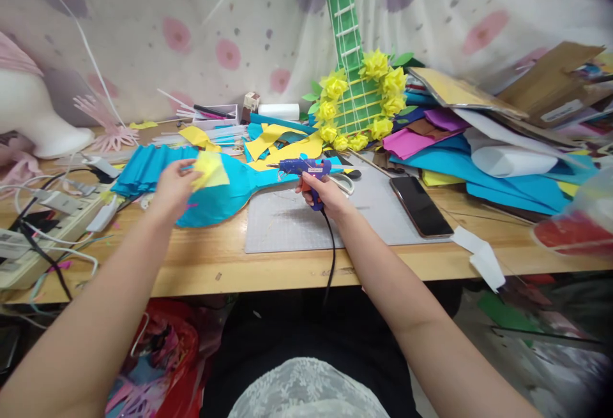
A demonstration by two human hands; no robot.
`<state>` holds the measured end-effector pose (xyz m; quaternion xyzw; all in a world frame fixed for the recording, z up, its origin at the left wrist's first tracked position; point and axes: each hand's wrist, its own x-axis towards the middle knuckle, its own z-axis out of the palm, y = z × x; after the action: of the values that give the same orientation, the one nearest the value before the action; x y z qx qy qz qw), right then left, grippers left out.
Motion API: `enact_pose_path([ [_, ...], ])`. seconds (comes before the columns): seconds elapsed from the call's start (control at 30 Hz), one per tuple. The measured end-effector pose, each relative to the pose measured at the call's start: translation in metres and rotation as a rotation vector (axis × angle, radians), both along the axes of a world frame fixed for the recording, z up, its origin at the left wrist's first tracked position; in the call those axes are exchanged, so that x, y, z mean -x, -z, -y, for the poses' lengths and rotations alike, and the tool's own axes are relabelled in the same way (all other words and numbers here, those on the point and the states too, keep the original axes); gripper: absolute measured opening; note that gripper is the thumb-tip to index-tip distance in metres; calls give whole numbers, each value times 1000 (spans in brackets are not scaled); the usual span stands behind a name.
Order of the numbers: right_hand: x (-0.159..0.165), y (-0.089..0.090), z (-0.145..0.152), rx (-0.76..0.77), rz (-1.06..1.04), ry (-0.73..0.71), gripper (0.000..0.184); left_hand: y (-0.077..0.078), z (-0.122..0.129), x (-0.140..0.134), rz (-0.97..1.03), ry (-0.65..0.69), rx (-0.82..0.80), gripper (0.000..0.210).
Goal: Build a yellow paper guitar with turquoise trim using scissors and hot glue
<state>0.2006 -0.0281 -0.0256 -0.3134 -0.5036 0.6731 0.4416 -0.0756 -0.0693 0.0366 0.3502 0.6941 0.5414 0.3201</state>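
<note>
My right hand [320, 189] is wrapped round the handle of a blue glue gun [306, 166], whose nozzle points left above the grey cutting mat [282, 226]. A black cord hangs from its grip. Between the fingers of my left hand [178, 182] is a small piece of yellow paper [211, 169], slightly blurred. Below that hand lies a flat turquoise guitar-like shape [215, 204], its rounded body at left and its narrow neck running right under the glue gun. Scissors [345, 185] with pale handles lie just behind my right hand.
A green paper guitar [352, 96] ringed with yellow flowers leans at the back. Stacked coloured sheets [507, 175] fill the right, near a phone [420, 206]. At left are pleated turquoise paper [148, 166], a power strip [52, 239] with cables, and a white mannequin head [38, 111].
</note>
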Motion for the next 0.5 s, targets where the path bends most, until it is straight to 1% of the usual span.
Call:
enact_pose_path([
  [0.03, 1, 0, 0, -1, 1, -5, 39, -3, 2, 13, 51, -80, -43, 28],
  [0.07, 1, 1, 1, 1, 2, -10, 39, -4, 4, 23, 101, -118, -89, 25],
  [0.13, 3, 2, 1, 5, 4, -23, 39, -2, 9, 33, 154, -150, -100, 21],
  [0.23, 4, 3, 2, -4, 14, -50, 40, 5, 12, 33, 170, -110, -61, 24],
  [0.3, 3, 4, 2, -11, 28, -67, 40, 9, 11, 34, 130, -76, -56, 28],
  [0.33, 3, 4, 2, -11, 35, -71, 40, 10, 10, 38, 108, -91, -65, 28],
  [0.37, 2, 4, 2, -8, 40, -75, 40, 10, 8, 45, 89, -123, -86, 27],
  [0.43, 1, 4, 1, -5, 49, -84, 40, 13, 6, 69, 74, -231, -145, 20],
  [0.5, 1, 5, 1, -19, 58, -101, 39, 20, 8, 99, -38, -277, -197, 15],
])
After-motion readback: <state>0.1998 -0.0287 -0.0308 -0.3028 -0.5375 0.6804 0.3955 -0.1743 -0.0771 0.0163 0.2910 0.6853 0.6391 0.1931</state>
